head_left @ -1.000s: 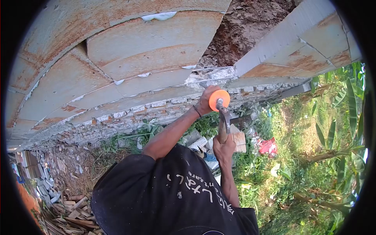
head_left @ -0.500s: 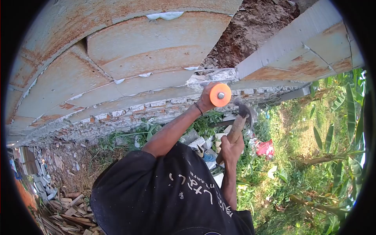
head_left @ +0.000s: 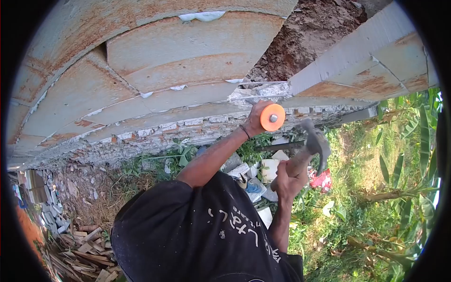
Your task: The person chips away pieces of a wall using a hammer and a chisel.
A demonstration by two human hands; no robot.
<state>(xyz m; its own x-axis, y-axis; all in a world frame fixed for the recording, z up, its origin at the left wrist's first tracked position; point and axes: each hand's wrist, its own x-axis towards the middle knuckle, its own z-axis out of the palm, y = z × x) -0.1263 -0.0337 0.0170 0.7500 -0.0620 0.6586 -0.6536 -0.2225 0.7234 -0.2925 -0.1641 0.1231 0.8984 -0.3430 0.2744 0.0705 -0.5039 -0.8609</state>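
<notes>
My left hand [head_left: 256,118] is wrapped round a chisel with a round orange hand guard [head_left: 266,124]; its metal striking end [head_left: 274,118] faces me. The chisel's tip is mostly hidden behind the hand, near the broken concrete edge [head_left: 263,90] in the wall's gap. In my right hand [head_left: 288,181] is a claw hammer [head_left: 317,143], gripped by its worn wooden handle [head_left: 298,163]. The hammer head hangs right of the guard, apart from it.
Pale blocks [head_left: 202,44] form the wall, with reddish soil [head_left: 305,37] showing in the gap. Below runs rough brickwork [head_left: 164,134]. Rubble [head_left: 270,169], a red bag [head_left: 321,181] and plants [head_left: 413,160] lie beyond; a wood pile [head_left: 89,256] is at lower left.
The hammer has swung right and down, away from the chisel's striking end. My left hand and the chisel appear slightly further right and lower, with the whole view shifted a little right.
</notes>
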